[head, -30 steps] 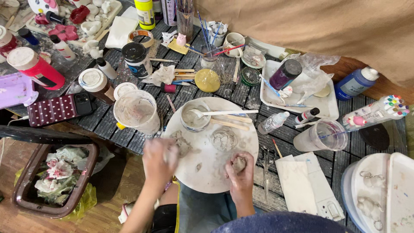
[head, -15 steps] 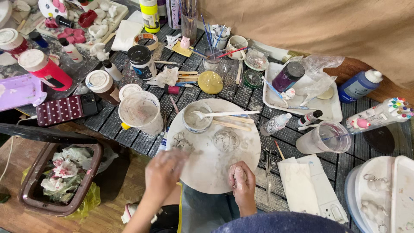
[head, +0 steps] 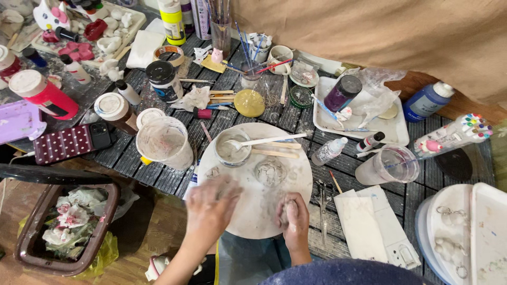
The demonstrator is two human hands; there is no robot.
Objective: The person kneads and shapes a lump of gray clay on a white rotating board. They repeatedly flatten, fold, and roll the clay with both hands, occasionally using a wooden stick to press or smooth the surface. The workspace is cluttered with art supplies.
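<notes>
Hands at round board's near edge

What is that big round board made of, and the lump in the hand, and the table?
The round board looks like plaster or whitened wood: matte, chalky, smeared grey. The lump in the right hand seems to be soft pale clay or wet plaster, dull and the same grey. The table looks like dark woven wicker, ribbed and stained white.

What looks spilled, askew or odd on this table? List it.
White smears cover the round board and both hands: left hand, right hand. A small bottle lies on its side beside the board. A crumpled tissue sits among the tools. Nothing looks broken.
</notes>
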